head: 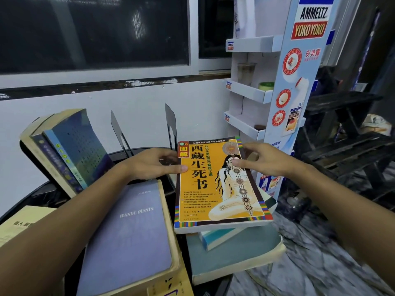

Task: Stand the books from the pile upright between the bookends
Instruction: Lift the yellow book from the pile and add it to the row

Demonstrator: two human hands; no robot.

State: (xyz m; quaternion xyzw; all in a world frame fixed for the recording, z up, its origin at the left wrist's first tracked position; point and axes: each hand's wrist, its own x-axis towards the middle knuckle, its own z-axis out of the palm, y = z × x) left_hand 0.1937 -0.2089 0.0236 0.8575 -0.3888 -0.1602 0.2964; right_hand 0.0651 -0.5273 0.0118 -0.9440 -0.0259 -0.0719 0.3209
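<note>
An orange book [215,189] with a seated figure on its cover lies flat on top of the pile at the right. My left hand [154,163] grips its far left edge, thumb on the cover. My right hand [260,159] grips its far right edge, thumb on the cover too. Two black metal bookends [119,133] [171,122] stand behind the hands with an open gap between them. Several books [70,150] lean upright to the left of the left bookend. Under the orange book lie a teal book [220,238] and a larger grey-green book [235,255].
A purple book [128,236] marked HANYU PINYIN lies flat at the front centre, on a yellow book [168,285]. Another yellow book [19,225] lies at the left edge. A white cardboard display stand [277,86] rises at the right. The white wall is right behind the bookends.
</note>
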